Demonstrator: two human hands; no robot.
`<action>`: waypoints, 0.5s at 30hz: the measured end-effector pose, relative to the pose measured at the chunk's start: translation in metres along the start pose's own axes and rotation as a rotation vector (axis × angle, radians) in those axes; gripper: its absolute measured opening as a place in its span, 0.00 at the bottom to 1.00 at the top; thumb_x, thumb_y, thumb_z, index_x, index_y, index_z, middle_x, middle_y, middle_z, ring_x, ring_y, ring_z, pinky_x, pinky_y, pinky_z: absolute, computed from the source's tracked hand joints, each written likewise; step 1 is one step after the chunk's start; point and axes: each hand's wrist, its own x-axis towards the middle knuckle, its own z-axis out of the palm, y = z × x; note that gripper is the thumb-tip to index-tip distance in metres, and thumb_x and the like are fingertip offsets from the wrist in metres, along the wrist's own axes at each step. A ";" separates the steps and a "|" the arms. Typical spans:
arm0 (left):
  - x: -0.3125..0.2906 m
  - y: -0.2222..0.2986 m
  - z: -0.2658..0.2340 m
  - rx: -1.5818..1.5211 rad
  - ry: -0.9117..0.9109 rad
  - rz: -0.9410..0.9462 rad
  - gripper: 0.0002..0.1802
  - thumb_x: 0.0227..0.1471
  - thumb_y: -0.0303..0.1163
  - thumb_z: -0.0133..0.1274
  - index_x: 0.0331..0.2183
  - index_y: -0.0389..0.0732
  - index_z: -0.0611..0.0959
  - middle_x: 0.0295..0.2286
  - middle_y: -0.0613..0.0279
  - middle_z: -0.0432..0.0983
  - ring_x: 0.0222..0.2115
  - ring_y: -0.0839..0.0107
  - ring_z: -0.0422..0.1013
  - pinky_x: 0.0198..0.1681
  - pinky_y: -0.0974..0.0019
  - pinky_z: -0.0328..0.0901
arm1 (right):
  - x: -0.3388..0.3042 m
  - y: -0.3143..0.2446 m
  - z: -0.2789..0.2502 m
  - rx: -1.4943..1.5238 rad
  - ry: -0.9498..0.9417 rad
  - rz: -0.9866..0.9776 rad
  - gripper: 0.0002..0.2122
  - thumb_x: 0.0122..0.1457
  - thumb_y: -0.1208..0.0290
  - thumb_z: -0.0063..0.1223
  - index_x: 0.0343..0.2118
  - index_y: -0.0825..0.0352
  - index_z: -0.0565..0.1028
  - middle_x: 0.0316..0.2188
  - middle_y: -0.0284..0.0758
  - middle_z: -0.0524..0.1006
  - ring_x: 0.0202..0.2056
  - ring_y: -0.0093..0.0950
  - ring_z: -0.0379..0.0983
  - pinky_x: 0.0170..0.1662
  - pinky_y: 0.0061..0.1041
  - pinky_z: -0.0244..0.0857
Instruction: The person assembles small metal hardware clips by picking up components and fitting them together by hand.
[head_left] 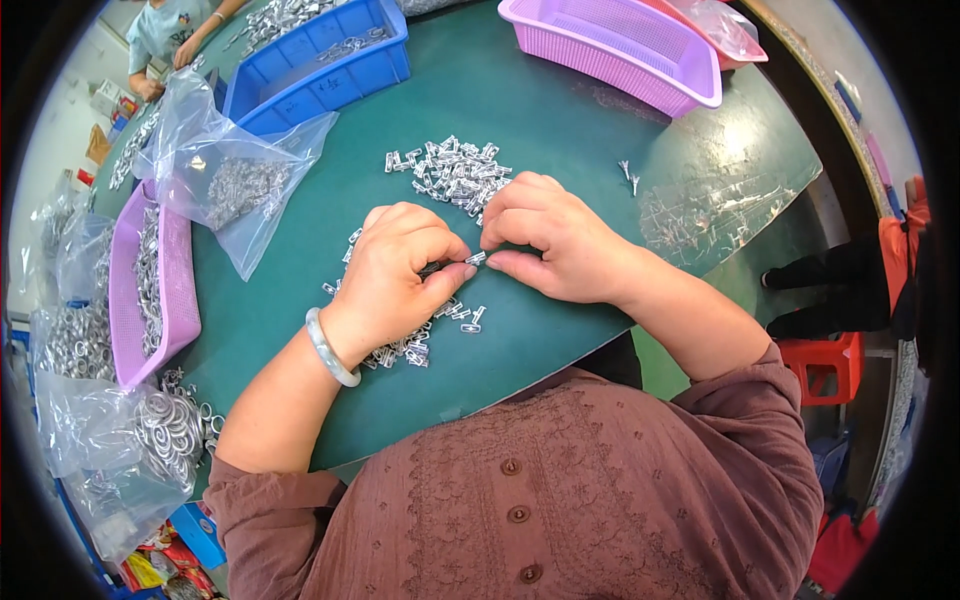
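Over the middle of the green table, my left hand [398, 268] pinches a small silver metal piece [475, 258] between thumb and fingertips. A short dark item [430, 269] shows under its fingers; I cannot tell what it is. My right hand [560, 240] is closed, thumb and fingertips meeting at the other end of the piece. What those fingertips hold, if anything, is hidden. Beyond the hands lies a heap of small silver metal pieces [460, 172]. A looser pile of similar metal pieces [405, 348] spreads below and partly behind my left hand.
A blue bin [320, 95] and a purple basket [690, 90] stand at the far side. At left are a clear bag of metal parts [245, 190], another purple basket [185, 300] and bagged rings [170, 430]. A co-worker [165, 40] sits far left. A red stool [845, 365] stands right.
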 end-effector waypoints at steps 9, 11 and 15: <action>0.000 0.003 -0.004 0.033 -0.143 0.049 0.09 0.36 0.28 0.65 0.25 0.43 0.81 0.26 0.65 0.73 0.30 0.65 0.69 0.41 0.62 0.59 | -0.002 0.007 -0.005 -0.245 0.121 0.137 0.03 0.49 0.76 0.56 0.28 0.64 0.76 0.32 0.32 0.72 0.39 0.36 0.66 0.45 0.34 0.59; 0.001 0.005 -0.006 0.009 -0.149 0.039 0.10 0.37 0.30 0.65 0.25 0.42 0.82 0.26 0.64 0.73 0.31 0.64 0.69 0.42 0.62 0.59 | -0.002 0.004 -0.005 -0.285 0.082 0.159 0.04 0.49 0.74 0.57 0.28 0.65 0.77 0.33 0.33 0.72 0.41 0.36 0.65 0.46 0.35 0.59; 0.001 0.005 -0.006 0.014 -0.120 0.023 0.09 0.37 0.31 0.65 0.25 0.42 0.81 0.26 0.63 0.73 0.31 0.64 0.68 0.42 0.62 0.59 | -0.001 -0.001 -0.005 -0.342 0.034 0.205 0.05 0.49 0.72 0.59 0.29 0.65 0.78 0.36 0.34 0.71 0.43 0.36 0.64 0.47 0.35 0.58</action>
